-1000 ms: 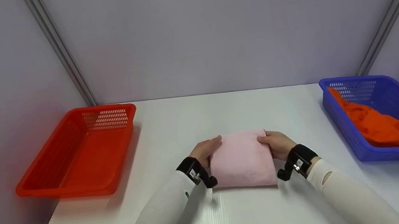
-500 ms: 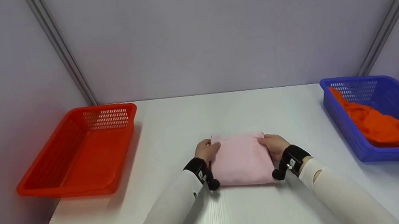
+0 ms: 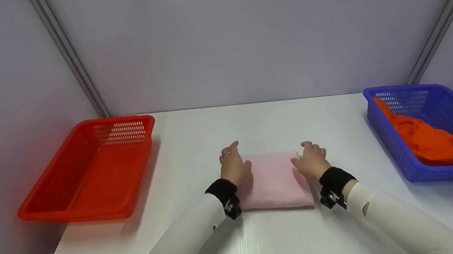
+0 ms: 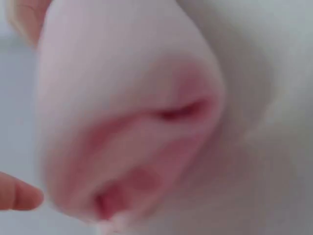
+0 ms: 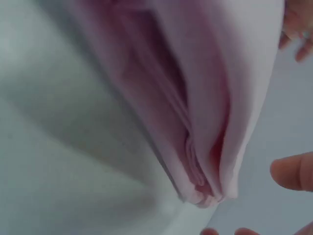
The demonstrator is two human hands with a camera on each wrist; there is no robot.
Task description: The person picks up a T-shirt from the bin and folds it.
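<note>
A pink folded cloth (image 3: pixel 275 183) lies flat on the white table in the middle of the head view. My left hand (image 3: pixel 233 165) is over its left edge, fingers extended and thumb above the cloth. At the opposite edge, my right hand (image 3: pixel 312 161) has its fingers loosely bent and spread from the thumb, with nothing between them. The left wrist view shows the cloth's (image 4: pixel 122 73) layered side up close, blurred. Stacked folds of the cloth (image 5: pixel 205 98) also fill the right wrist view, where the right thumb (image 5: pixel 293 171) stands apart from them.
To the left stands a red plastic basket (image 3: pixel 114 176) with nothing visible inside. A blue basket (image 3: pixel 400 163) at the right holds a crumpled orange cloth (image 3: pixel 433 139). Grey panels (image 3: pixel 212 38) enclose the table (image 3: pixel 273 251) at the back and sides.
Both hands have let go of the pink cloth's sides, their fingers now spread and raised. The cloth stays in nearly the same place and lies flatter.
</note>
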